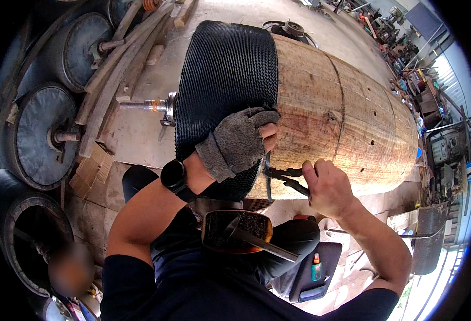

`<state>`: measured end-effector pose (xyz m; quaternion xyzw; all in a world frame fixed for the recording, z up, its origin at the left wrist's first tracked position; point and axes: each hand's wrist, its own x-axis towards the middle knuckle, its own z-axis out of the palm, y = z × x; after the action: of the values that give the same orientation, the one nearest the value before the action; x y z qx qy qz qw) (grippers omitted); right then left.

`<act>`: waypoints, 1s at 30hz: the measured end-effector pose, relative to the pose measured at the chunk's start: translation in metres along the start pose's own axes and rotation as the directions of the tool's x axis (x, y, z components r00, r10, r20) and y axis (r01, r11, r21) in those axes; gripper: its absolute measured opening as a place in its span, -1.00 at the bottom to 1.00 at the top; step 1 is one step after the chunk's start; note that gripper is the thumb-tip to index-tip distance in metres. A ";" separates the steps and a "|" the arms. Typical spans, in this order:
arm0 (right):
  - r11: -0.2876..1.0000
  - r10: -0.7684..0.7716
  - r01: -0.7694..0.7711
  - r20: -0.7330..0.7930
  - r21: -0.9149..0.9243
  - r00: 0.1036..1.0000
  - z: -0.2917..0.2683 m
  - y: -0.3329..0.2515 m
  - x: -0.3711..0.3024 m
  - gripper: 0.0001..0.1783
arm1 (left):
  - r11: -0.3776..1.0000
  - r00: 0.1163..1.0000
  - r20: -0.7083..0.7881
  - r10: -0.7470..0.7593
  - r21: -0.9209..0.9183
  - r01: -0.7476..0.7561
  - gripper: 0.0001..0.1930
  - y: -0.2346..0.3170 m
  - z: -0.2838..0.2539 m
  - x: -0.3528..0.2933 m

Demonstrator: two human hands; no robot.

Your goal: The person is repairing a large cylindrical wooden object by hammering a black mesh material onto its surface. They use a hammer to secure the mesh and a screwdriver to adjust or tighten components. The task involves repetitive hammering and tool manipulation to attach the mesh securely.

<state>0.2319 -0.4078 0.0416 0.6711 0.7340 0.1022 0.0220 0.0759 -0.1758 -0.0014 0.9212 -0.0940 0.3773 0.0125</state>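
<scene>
A large wooden drum (342, 123) lies on its side on a metal axle (144, 105). Black wound strip (224, 80) covers its left part. My left hand (243, 142), in a grey fingerless glove, presses on the edge of the black winding. A dark watch (174, 175) sits on that wrist. My bare right hand (326, 187) grips black pliers (286, 176), whose jaws pinch a loose end of the black strip (268, 179) hanging at the winding's edge. A hammer (257, 238) rests on a small box in my lap.
Several round drums on shafts (40, 136) line the left side, with wooden planks (123, 59) leaning beside them. Another person (72, 270) is at the lower left. An orange-capped bottle (316, 266) lies on a dark cushion. Workshop machines (438, 144) crowd the right.
</scene>
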 end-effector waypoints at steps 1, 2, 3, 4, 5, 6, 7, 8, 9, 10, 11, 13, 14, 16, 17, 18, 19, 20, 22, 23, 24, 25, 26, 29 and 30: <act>0.999 -0.022 0.021 -0.016 -0.036 1.000 -0.002 0.002 0.001 -0.58 | 1.000 1.000 -0.004 -0.005 -0.009 0.005 -0.78 0.000 0.001 0.000; 0.996 -0.055 0.052 -0.043 -0.077 0.998 -0.002 0.005 0.002 -0.58 | 1.000 1.000 -0.009 -0.010 -0.019 0.010 -0.78 0.000 0.002 0.000; 0.990 -0.089 0.081 -0.067 -0.119 0.994 -0.002 0.009 0.002 -0.58 | 1.000 1.000 -0.010 -0.008 -0.018 0.008 -0.78 0.000 0.002 0.000; 0.981 -0.125 0.109 -0.093 -0.159 0.988 -0.002 0.013 0.004 -0.57 | 1.000 1.000 -0.010 -0.007 -0.015 0.007 -0.78 0.001 -0.001 0.001; 0.965 -0.171 0.142 -0.118 -0.220 0.978 -0.005 0.016 0.007 -0.58 | 1.000 1.000 -0.010 -0.005 -0.012 0.005 -0.77 0.001 -0.003 0.002; 0.944 -0.217 0.172 -0.139 -0.281 0.966 -0.011 0.020 0.011 -0.58 | 1.000 1.000 -0.014 -0.009 -0.016 0.008 -0.77 0.001 -0.004 0.003; 0.919 -0.265 0.199 -0.160 -0.341 0.951 -0.017 0.024 0.016 -0.58 | 1.000 1.000 -0.017 -0.012 -0.017 0.012 -0.78 0.002 -0.006 0.004; 0.898 -0.311 0.229 -0.174 -0.374 0.934 -0.021 0.029 0.022 -0.57 | 1.000 1.000 -0.020 -0.015 -0.018 0.015 -0.78 0.002 -0.007 0.005; 0.876 -0.357 0.258 -0.187 -0.408 0.915 -0.025 0.034 0.027 -0.56 | 0.999 1.000 -0.012 -0.025 -0.024 0.025 -0.78 0.002 -0.007 0.005; 0.852 -0.398 0.282 -0.197 -0.442 0.896 -0.028 0.036 0.030 -0.56 | 0.999 0.999 -0.004 -0.034 -0.033 0.033 -0.78 0.003 -0.007 0.005; 0.856 -0.390 0.284 -0.178 -0.432 0.903 -0.030 0.037 0.031 -0.56 | 0.998 0.999 0.004 -0.042 -0.042 0.042 -0.78 0.002 -0.007 0.005; 0.934 -0.278 0.236 -0.132 -0.269 0.951 -0.027 0.034 0.027 -0.59 | 0.999 0.999 0.006 -0.040 -0.030 0.040 -0.77 0.001 -0.006 0.004; 0.961 -0.225 0.204 -0.100 -0.185 0.969 -0.024 0.031 0.023 -0.61 | 0.999 0.999 0.007 -0.040 -0.024 0.040 -0.77 0.001 -0.006 0.003; 0.992 -0.121 0.117 -0.131 -0.039 0.984 -0.014 0.021 0.014 -0.60 | 0.998 0.998 0.033 -0.059 -0.021 0.060 -0.77 0.004 -0.009 0.004; 0.997 -0.069 0.075 -0.143 0.037 0.987 -0.010 0.016 0.010 -0.60 | 0.997 0.997 0.046 -0.069 -0.017 0.070 -0.77 0.004 -0.010 0.004; 0.992 -0.025 0.045 -0.173 0.114 0.985 -0.007 0.013 0.007 -0.58 | 0.997 0.997 0.045 -0.069 -0.015 0.069 -0.78 0.004 -0.009 0.003; 0.982 0.025 0.012 -0.198 0.187 0.980 -0.006 0.011 0.002 -0.57 | 0.998 0.997 0.040 -0.064 -0.015 0.065 -0.78 0.004 -0.007 0.003; 0.965 0.077 -0.018 -0.219 0.261 0.973 -0.005 0.009 -0.002 -0.55 | 0.998 0.998 0.036 -0.059 -0.016 0.060 -0.78 0.004 -0.006 0.003; 0.965 0.044 0.001 -0.167 0.261 0.985 -0.005 0.006 -0.008 -0.55 | 0.999 0.998 0.041 -0.046 -0.003 0.046 -0.78 0.003 -0.009 0.004; 0.962 0.040 0.002 -0.146 0.272 0.989 -0.008 0.003 -0.008 -0.57 | 0.999 0.998 0.044 -0.040 0.001 0.040 -0.79 0.003 -0.009 0.004; 0.959 0.035 0.002 -0.125 0.284 0.992 -0.009 0.001 -0.009 -0.59 | 0.999 0.998 0.040 -0.048 0.001 0.048 -0.79 0.002 -0.009 0.004; 0.961 0.072 -0.059 -0.036 0.271 0.997 -0.005 -0.003 -0.012 -0.59 | 0.998 0.998 0.034 -0.056 0.004 0.056 -0.79 0.002 -0.008 0.004; 0.967 0.085 -0.077 -0.022 0.245 0.996 -0.004 -0.006 -0.013 -0.59 | 0.998 0.998 0.028 -0.064 0.006 0.064 -0.79 0.002 -0.007 0.004; 0.972 0.145 -0.155 0.068 0.174 0.987 -0.007 -0.017 -0.013 -0.62 | 0.999 0.998 0.032 -0.052 -0.011 0.052 -0.80 0.003 -0.009 0.004; 0.976 0.159 -0.165 0.051 0.144 0.986 -0.008 -0.019 -0.012 -0.63 | 0.998 0.998 0.030 -0.056 -0.010 0.056 -0.80 0.003 -0.009 0.004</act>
<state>0.2130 -0.4224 0.0449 0.7302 0.6819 0.0359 -0.0216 0.0722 -0.1789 0.0075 0.9290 -0.0703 0.3624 0.0265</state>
